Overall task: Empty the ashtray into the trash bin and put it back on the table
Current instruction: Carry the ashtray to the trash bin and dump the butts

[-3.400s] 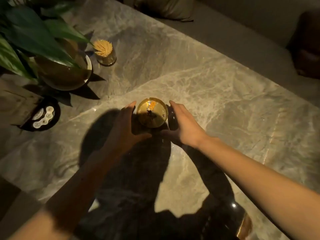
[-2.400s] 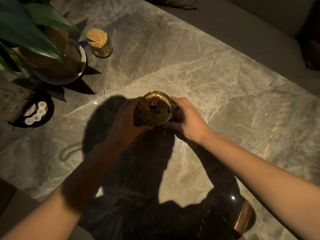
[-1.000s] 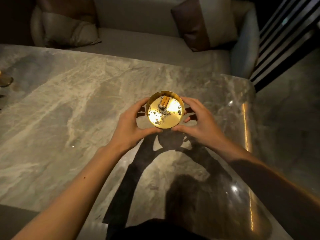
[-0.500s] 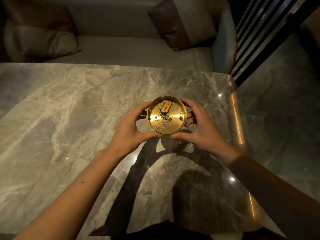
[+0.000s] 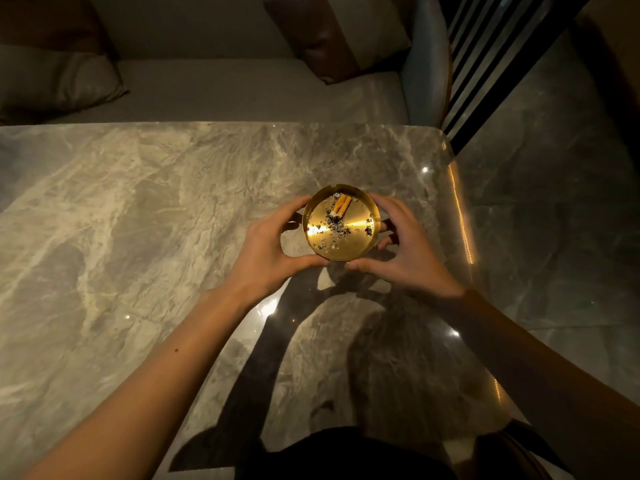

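Gleaming gold ashtray [image 5: 341,223], ash-strewn

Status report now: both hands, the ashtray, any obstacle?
Left hand and right hand hold the ashtray above the table. Butts and ash inside, not emptied. No trash bin in view; nothing blocking.

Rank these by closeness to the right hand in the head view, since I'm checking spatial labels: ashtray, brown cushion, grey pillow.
1. ashtray, touching the right hand, held between both hands.
2. brown cushion, far right of the sofa.
3. grey pillow, far left.
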Action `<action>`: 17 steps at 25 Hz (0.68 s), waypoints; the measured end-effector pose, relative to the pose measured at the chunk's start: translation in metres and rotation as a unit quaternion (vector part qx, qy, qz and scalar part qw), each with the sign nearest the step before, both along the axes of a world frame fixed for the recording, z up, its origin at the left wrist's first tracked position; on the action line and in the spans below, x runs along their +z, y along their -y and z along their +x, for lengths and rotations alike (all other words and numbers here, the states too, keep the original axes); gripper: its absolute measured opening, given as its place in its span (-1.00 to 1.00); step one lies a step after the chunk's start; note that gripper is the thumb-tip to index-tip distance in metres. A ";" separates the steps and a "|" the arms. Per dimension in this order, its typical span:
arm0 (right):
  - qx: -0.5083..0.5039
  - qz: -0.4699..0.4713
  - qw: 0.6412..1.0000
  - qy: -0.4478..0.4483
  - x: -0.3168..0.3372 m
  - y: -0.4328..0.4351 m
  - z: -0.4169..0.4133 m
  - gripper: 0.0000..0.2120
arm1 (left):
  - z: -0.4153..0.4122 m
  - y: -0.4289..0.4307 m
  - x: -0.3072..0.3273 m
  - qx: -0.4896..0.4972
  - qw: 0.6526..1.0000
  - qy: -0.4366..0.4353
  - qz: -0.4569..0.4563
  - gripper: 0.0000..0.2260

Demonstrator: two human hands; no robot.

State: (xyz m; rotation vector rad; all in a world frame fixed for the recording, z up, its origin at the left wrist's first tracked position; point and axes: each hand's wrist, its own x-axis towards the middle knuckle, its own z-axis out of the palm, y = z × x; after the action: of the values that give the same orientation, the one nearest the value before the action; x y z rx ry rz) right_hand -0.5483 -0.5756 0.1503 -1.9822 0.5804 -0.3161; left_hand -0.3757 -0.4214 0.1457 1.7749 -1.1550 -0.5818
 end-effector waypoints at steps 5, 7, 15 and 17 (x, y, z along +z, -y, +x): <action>0.001 0.006 1.000 0.003 -0.005 0.052 -0.049 -0.11 | -0.054 0.049 -0.004 0.022 1.000 -0.002 0.010 -0.22; 0.013 -0.001 1.000 0.001 -0.008 0.082 -0.072 -0.09 | -0.082 0.076 -0.005 0.033 0.999 -0.002 0.002 -0.22; 0.046 0.019 0.999 0.003 -0.012 0.189 -0.166 -0.06 | -0.184 0.173 -0.007 0.044 0.999 0.005 0.006 -0.20; 0.043 0.025 0.999 0.010 -0.012 0.203 -0.179 -0.06 | -0.197 0.190 -0.004 0.038 0.999 0.000 0.009 -0.22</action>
State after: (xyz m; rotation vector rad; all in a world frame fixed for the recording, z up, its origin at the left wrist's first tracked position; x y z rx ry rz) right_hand -0.7276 -0.7786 0.1388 -1.9472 0.4856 -0.2652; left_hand -0.5723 -0.6111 0.1420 1.8247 -1.0814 -0.5483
